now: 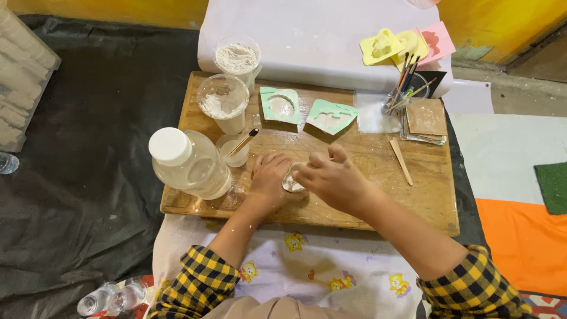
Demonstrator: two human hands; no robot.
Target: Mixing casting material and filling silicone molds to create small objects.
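Observation:
Both my hands meet near the middle of a wooden board (425, 195). My left hand (269, 177) and my right hand (331, 177) close together around a small white plaster piece (291, 184) that rests on the board; only a sliver of it shows between the fingers. Two green moulds (280, 105) (331, 116) lie just beyond the hands. A small cup (232, 150) with white liquid and a stick in it stands left of my left hand.
A capped plastic bottle (189, 162) stands at the board's left. Two cups of white powder (224, 101) (237, 59) stand behind it. A jar of brushes (407, 88), stacked tiles (426, 121), a wooden stick (401, 160) and yellow and pink moulds (407, 46) sit at the right.

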